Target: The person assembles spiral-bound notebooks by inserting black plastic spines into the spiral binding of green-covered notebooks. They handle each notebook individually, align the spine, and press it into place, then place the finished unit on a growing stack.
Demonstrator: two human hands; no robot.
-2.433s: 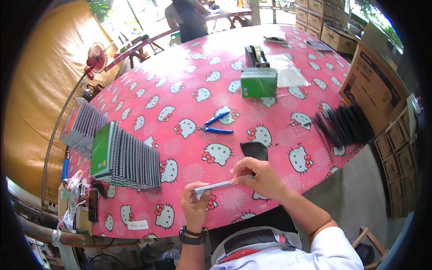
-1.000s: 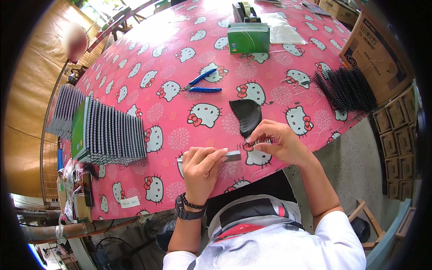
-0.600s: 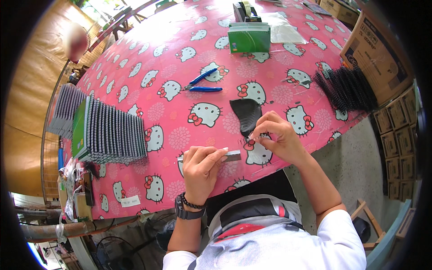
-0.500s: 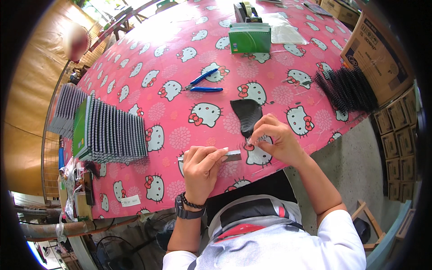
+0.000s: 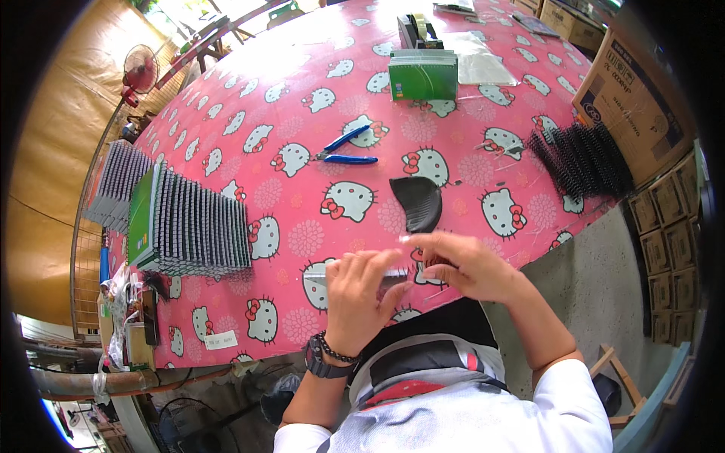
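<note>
My left hand lies over a flat grey strip-like piece at the near table edge and grips it; a dark watch and a bead bracelet sit on that wrist. My right hand is beside it, fingers pinched together at the strip's right end, where something small and pale shows at the fingertips. A black curved fan-shaped piece lies on the pink cartoon-cat tablecloth just beyond my right hand. Blue-handled pliers lie farther out.
A long row of spiral-bound notebooks with a green cover stands at the left. A pile of black binding coils lies at the right edge, with cardboard boxes beyond. A green stack, a tape dispenser and a red fan are farther away.
My right hand has drawn back from the black curved piece toward the strip's right end. My left hand has kept its grip on the strip.
</note>
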